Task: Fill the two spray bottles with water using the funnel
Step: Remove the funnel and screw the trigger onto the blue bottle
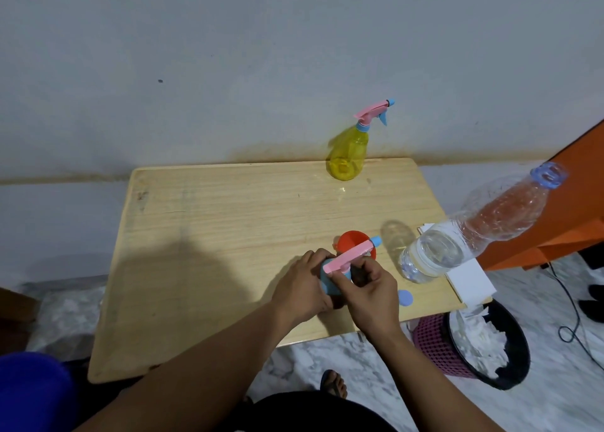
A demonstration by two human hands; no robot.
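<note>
- Table: my two hands work at its near right part.
- Water bottle, uncapped, right of my hands; blue cap lies just by my wrist.
- Yellow sprayer at far edge, head on.
- Left hand grips blue bottle; right hand pinches its pink spray head. I judge I'm screwing it; on or off, can't tell.
- Red funnel just behind, near to knock.
- Waste basket below table edge.

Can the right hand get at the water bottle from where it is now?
Probably yes, once freed. The right hand now pinches the pink sprayer head on the bottle the left hand holds. The water bottle stands open just to its right, with only a blue cap lying nearby.
</note>
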